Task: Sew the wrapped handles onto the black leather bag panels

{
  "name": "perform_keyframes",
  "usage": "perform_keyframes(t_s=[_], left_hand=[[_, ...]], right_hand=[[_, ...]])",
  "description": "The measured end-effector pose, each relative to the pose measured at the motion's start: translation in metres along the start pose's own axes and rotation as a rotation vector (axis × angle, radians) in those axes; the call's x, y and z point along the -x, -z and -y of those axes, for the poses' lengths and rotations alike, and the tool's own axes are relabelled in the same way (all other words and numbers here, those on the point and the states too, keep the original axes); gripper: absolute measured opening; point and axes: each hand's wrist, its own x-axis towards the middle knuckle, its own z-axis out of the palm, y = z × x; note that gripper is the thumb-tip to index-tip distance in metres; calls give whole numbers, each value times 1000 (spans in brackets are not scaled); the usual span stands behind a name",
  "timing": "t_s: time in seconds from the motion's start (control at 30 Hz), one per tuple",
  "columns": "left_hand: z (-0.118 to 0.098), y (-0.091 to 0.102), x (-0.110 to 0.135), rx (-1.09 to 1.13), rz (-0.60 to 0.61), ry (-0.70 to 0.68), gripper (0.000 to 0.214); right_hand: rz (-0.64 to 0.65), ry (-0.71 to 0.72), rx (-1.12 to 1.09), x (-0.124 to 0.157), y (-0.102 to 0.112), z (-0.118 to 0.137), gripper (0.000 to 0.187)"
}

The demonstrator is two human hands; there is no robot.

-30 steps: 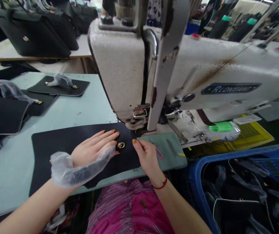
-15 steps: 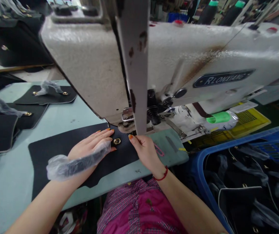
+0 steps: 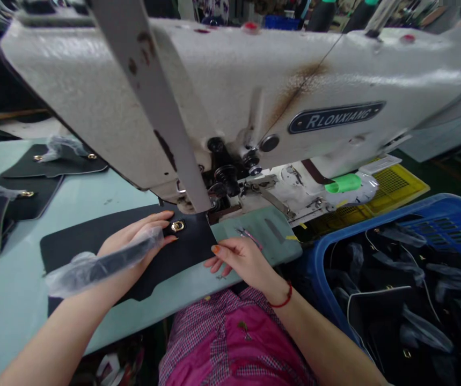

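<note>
A black leather panel (image 3: pixel 93 244) with a gold ring clasp (image 3: pixel 177 226) lies on the pale green table, its right end under the head of the white sewing machine (image 3: pixel 230 91). My left hand (image 3: pixel 133 241) rests flat on the panel, fingers stretched toward the clasp, with a clear plastic strip (image 3: pixel 93 265) draped over the wrist. At the panel's lower right corner my right hand (image 3: pixel 240 260) pinches the edge between thumb and fingers. A red cord circles that wrist.
More black panels with gold clasps (image 3: pixel 53 163) lie at the far left of the table (image 3: pixel 0 289). A blue crate (image 3: pixel 399 279) full of black pieces stands at the right. A yellow tray (image 3: pixel 391 190) and a green-capped bottle (image 3: pixel 346 185) sit behind the machine bed.
My head has leaned forward under the machine arm. The right hand has slid down from beside the clasp to the panel's lower right corner. The left hand stays flat on the panel.
</note>
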Motion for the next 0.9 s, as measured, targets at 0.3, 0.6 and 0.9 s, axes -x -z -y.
perform_keyframes(t_s=[0.3, 0.6, 0.9], left_hand=[[-4, 7, -9, -1, 53, -20, 44], [-2, 11, -11, -73, 110, -109, 44], [3, 9, -10, -72, 106, -104, 44]], right_hand=[[42, -114, -110, -8, 3, 9, 48], [37, -78, -127, -6, 1, 4, 43], [16, -48, -98, -7, -1, -4, 41]])
